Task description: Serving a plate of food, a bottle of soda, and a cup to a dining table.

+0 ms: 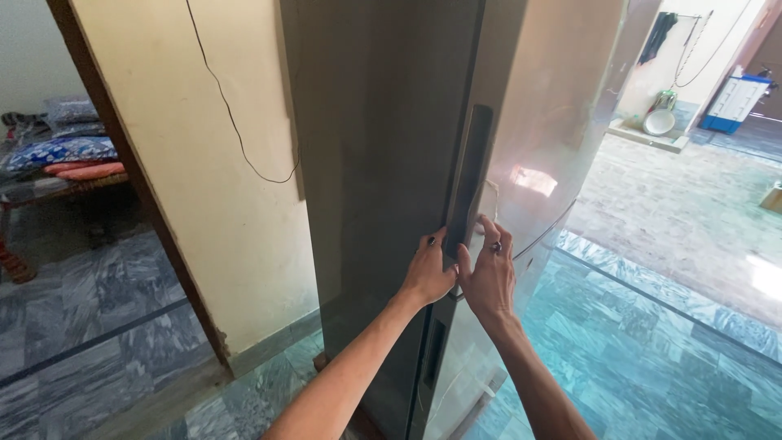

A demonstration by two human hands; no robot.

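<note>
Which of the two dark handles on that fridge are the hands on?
The upper handle: the left hand and right hand meet at its bottom end. The lower handle sits untouched below them.

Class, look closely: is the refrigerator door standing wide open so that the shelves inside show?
No: the refrigerator door is shut, and both the left hand and right hand rest at its dark handle.
</note>
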